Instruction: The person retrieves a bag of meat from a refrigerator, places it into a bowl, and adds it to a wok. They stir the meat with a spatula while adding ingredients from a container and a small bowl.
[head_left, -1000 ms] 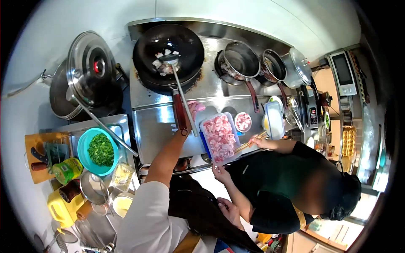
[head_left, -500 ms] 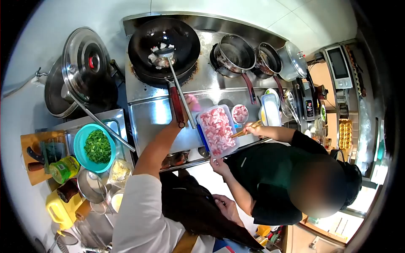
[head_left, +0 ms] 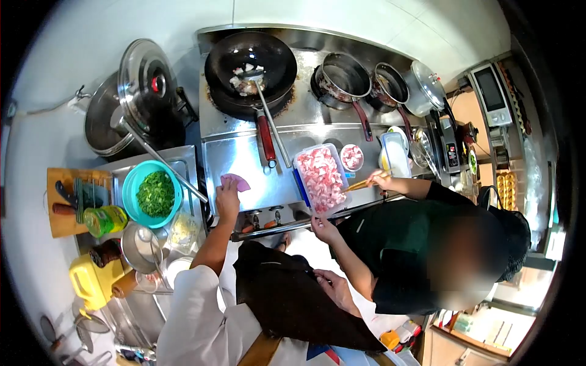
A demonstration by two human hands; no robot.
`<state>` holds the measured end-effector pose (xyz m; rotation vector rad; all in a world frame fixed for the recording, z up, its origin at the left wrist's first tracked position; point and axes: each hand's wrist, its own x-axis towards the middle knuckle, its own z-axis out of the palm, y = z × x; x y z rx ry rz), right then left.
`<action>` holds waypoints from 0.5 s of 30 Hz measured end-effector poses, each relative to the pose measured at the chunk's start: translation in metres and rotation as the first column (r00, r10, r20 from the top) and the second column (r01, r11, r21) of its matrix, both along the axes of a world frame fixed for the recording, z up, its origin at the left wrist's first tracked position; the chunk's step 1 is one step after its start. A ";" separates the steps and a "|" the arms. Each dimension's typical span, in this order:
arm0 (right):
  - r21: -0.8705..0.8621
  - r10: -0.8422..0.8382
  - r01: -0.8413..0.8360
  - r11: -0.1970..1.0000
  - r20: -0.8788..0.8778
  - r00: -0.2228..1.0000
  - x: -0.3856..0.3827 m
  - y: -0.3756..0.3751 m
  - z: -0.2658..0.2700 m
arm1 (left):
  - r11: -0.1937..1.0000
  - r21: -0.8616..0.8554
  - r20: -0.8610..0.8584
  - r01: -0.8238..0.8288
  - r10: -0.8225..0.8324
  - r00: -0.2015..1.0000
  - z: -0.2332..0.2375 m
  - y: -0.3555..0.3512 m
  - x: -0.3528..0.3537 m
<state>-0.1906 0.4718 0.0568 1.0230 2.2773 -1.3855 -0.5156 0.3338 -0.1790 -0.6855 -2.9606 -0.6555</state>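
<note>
My left hand (head_left: pixel 227 198) is closed on a pink-purple cloth (head_left: pixel 237 182), pressing it on the steel counter near the front edge. To its right are the red handle of the wok (head_left: pixel 250 52) and a long-handled ladle (head_left: pixel 273 122); the ladle's bowl rests among pale pieces of food in the wok. Low in front of me, my right hand (head_left: pixel 337 291) has bent fingers at the edge of my dark apron (head_left: pixel 274 287) and seems to grip it; the fingertips are partly hidden.
At right, a co-worker in dark clothing (head_left: pixel 403 262) steadies a plastic box of raw meat (head_left: pixel 318 177) and holds chopsticks (head_left: pixel 359 185) over it. Behind are a small meat bowl (head_left: pixel 352 157) and two saucepans (head_left: pixel 345 76). A turquoise basin of chopped greens (head_left: pixel 129 198) stands left.
My left hand has moved left and towards me with the cloth, away from the wok handle. The view has shifted slightly. The co-worker still holds the chopsticks at the meat box.
</note>
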 end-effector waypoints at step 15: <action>-0.012 0.315 -0.321 0.947 -0.157 0.936 0.118 0.044 -0.019 | 0.179 0.451 0.890 -0.875 -0.172 0.423 0.005 0.095 0.105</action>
